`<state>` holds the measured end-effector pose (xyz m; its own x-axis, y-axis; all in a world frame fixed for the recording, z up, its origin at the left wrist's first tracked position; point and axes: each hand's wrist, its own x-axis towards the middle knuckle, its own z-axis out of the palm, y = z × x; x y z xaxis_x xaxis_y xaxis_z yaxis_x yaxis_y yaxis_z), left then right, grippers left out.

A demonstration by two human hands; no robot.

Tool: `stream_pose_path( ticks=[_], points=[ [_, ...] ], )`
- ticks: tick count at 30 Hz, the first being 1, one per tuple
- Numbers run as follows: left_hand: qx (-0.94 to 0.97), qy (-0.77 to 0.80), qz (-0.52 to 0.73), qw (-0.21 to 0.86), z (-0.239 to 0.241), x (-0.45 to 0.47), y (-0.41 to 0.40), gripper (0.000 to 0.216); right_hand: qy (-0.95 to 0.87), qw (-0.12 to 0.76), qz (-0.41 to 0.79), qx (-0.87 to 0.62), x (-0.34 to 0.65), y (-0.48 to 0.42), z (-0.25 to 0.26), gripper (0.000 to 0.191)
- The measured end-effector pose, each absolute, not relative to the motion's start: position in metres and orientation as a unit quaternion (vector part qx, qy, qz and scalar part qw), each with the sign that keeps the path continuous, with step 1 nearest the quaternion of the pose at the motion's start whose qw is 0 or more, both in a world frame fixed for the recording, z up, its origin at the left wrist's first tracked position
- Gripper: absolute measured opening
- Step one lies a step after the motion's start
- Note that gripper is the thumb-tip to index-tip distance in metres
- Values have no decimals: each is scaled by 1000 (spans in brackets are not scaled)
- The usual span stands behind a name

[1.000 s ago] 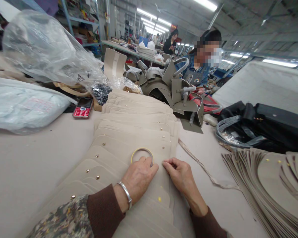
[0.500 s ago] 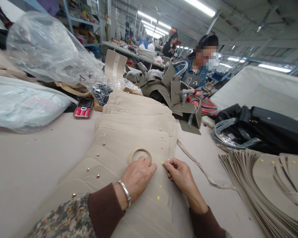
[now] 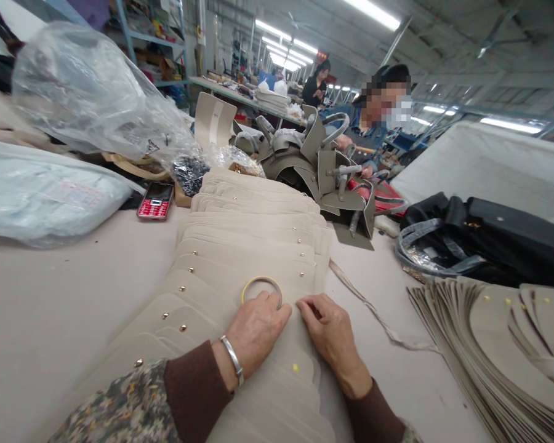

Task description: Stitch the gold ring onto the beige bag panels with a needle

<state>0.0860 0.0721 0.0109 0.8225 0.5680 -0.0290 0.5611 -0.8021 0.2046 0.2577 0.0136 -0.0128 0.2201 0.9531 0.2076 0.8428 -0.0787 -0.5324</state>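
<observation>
My left hand (image 3: 257, 326) is closed round the lower edge of a roll of yellow tape (image 3: 261, 279), resting on overlapping beige bag panels (image 3: 244, 258). Small gold studs (image 3: 183, 328) dot these panels along both sides. Just right of the roll, my right hand (image 3: 327, 326) has thumb and forefinger pinched together over the panels' right edge. Whatever lies between those fingertips is too small or hidden to make out. A small yellow tape piece (image 3: 295, 368) sticks to a panel below the hands.
At right lies a fanned stack of beige panels (image 3: 503, 332) with yellow marks. Black bags (image 3: 512, 240) and grey-green bag parts (image 3: 305, 160) sit beyond. A red phone (image 3: 156, 201) and plastic bags (image 3: 50, 191) are at left. A co-worker (image 3: 378, 117) works across the table.
My right hand has shifted slightly left toward the tape roll, and the yellow bit at its fingertips no longer shows. My left hand stays put. The co-worker's hands have come up into view.
</observation>
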Motion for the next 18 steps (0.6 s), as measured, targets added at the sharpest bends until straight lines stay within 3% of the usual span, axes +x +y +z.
stream_pose_path(
  ticks=[5, 11, 15, 18],
  points=[
    [950, 297, 30, 95, 18, 78, 74, 18, -669, 234, 156, -688, 259, 2, -1, 16],
    [939, 245, 174, 167, 18, 66, 80, 14, -654, 193, 243, -690, 260, -17, 10, 14],
    [927, 186, 270, 180, 14, 64, 79, 37, -599, 313, 251, -693, 259, -21, 8, 12],
    [922, 187, 292, 171, 12, 63, 73, 39, -597, 410, 223, -652, 253, -22, 11, 16]
  ],
)
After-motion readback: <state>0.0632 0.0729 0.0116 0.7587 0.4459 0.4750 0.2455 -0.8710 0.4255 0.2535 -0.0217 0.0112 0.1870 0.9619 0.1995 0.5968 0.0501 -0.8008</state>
